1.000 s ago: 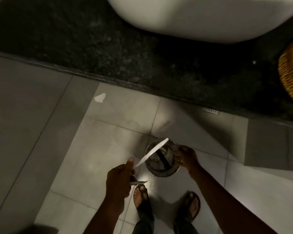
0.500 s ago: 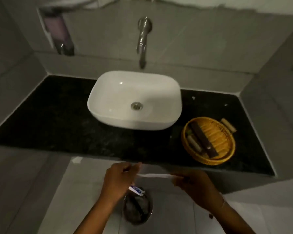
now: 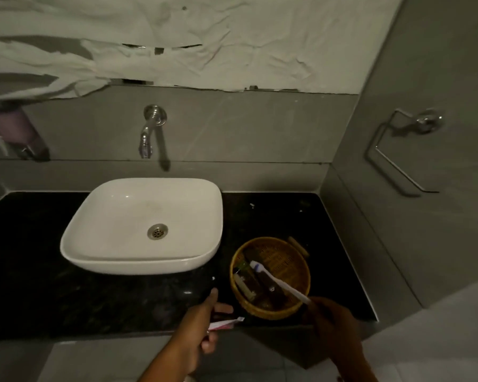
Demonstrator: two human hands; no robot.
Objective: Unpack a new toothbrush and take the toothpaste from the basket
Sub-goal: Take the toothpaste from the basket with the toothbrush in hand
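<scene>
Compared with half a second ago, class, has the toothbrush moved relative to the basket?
Yes. The toothbrush, in the right hand, has moved right and now reaches over the basket instead of lying left of it.

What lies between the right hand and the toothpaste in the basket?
The right hand holds the toothbrush out across the basket; its shaft crosses above the items inside. Which one is toothpaste is unclear.

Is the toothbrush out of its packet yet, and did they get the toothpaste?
Done: the toothbrush is bare, with no wrapper on it, held by the right hand over the basket. In hand: the left hand holds a small red and white tube, possibly the toothpaste; it is too dim to be sure. Left: if it is not, the toothpaste must still come from the basket's dark packets.
</scene>
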